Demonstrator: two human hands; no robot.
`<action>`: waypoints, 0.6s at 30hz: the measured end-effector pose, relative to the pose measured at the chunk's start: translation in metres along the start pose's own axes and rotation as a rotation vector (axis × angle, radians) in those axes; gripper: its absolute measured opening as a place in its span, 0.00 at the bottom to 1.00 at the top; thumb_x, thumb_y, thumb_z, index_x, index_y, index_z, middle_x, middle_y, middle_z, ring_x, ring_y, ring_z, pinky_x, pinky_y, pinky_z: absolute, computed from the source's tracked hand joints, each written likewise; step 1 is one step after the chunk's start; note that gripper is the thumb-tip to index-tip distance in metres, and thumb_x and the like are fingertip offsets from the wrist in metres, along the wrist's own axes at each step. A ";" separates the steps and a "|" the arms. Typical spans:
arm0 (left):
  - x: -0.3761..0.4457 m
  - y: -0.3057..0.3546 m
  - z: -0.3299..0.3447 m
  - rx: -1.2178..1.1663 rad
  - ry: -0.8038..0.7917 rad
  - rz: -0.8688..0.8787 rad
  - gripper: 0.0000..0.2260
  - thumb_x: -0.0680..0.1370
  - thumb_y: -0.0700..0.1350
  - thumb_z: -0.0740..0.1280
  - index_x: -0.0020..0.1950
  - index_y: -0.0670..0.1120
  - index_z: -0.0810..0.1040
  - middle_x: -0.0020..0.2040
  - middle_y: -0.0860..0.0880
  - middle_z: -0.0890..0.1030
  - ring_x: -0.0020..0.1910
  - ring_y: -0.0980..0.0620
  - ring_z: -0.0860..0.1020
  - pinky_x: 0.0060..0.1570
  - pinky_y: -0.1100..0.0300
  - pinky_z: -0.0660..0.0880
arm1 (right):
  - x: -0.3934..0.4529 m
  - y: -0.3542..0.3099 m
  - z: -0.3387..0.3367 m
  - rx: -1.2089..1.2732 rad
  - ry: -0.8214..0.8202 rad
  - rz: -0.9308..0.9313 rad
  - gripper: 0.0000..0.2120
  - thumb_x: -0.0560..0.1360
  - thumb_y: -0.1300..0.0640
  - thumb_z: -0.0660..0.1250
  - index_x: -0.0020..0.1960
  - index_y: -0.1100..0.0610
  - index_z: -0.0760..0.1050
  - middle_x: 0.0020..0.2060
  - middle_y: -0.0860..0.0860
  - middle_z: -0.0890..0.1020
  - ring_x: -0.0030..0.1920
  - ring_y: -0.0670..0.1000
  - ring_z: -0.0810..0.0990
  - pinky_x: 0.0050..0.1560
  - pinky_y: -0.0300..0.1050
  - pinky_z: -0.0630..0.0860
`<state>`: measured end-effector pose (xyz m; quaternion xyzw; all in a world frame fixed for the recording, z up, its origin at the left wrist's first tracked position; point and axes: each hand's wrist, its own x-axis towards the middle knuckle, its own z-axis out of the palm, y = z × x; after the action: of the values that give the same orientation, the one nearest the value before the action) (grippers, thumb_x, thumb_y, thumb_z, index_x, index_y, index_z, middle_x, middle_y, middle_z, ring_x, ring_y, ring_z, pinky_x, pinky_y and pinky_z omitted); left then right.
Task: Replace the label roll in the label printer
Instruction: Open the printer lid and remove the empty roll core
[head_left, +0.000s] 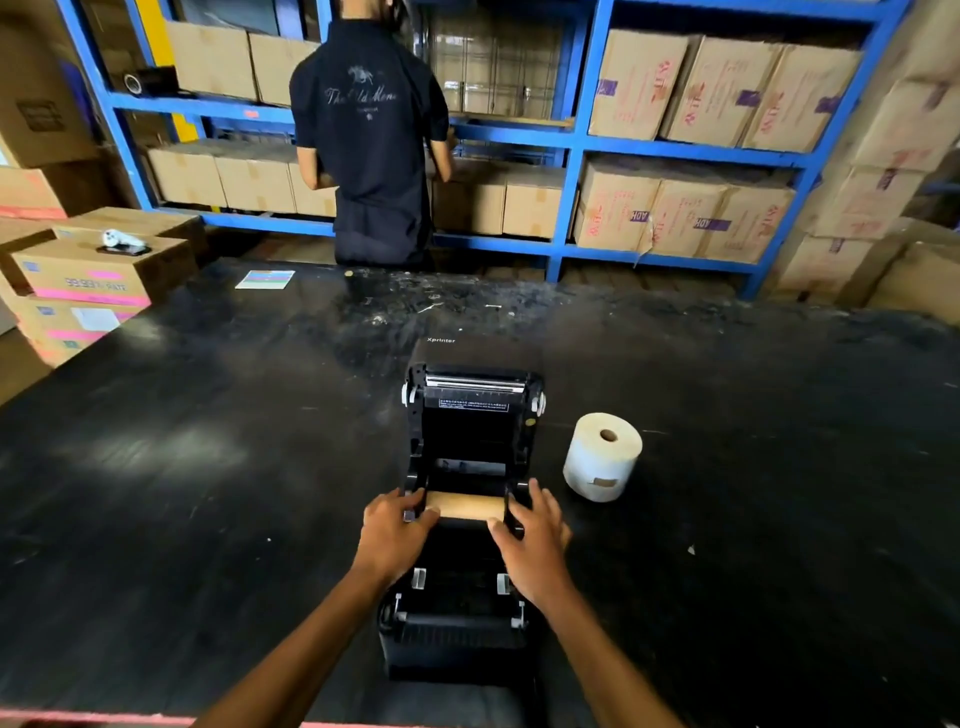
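Note:
A black label printer (470, 431) sits in the middle of the black table (208, 467) with its lid swung open away from me. Across its roll bay lies a bare brown cardboard core (465, 505) between the two black holders. My left hand (395, 535) grips the left holder and the core's left end. My right hand (532, 540) grips the right holder and the core's right end. A full white label roll (602, 457) stands on end on the table, just right of the printer, apart from both hands.
Another person in a dark shirt (371, 140) stands beyond the table facing blue shelves (571, 140) full of cardboard boxes. Stacked boxes (88, 291) crowd the table's far left corner. A small coloured card (265, 279) lies at the far edge.

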<state>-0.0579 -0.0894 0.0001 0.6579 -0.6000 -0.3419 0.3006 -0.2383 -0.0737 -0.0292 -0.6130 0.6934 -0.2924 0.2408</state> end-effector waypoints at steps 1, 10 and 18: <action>-0.003 0.006 -0.003 -0.079 0.035 0.024 0.18 0.75 0.43 0.69 0.64 0.41 0.77 0.64 0.39 0.78 0.64 0.45 0.75 0.66 0.52 0.70 | -0.003 -0.005 -0.004 0.100 0.036 -0.016 0.20 0.76 0.53 0.64 0.67 0.55 0.72 0.77 0.52 0.57 0.77 0.51 0.50 0.74 0.51 0.47; -0.034 0.076 0.031 -0.497 -0.092 0.242 0.12 0.73 0.35 0.70 0.57 0.40 0.81 0.53 0.44 0.84 0.51 0.52 0.81 0.53 0.65 0.77 | -0.027 0.018 -0.083 0.776 0.523 0.058 0.17 0.73 0.67 0.69 0.60 0.59 0.75 0.53 0.54 0.78 0.48 0.41 0.81 0.46 0.25 0.75; -0.010 0.108 0.148 -0.276 0.034 0.210 0.10 0.71 0.40 0.73 0.52 0.43 0.83 0.43 0.47 0.85 0.42 0.52 0.83 0.48 0.58 0.79 | -0.025 0.148 -0.155 0.892 0.614 0.386 0.17 0.74 0.67 0.66 0.62 0.66 0.74 0.52 0.58 0.80 0.43 0.48 0.79 0.41 0.31 0.79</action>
<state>-0.2412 -0.0878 0.0013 0.5499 -0.6075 -0.3766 0.4322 -0.4470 -0.0200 -0.0232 -0.2012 0.6405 -0.6718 0.3129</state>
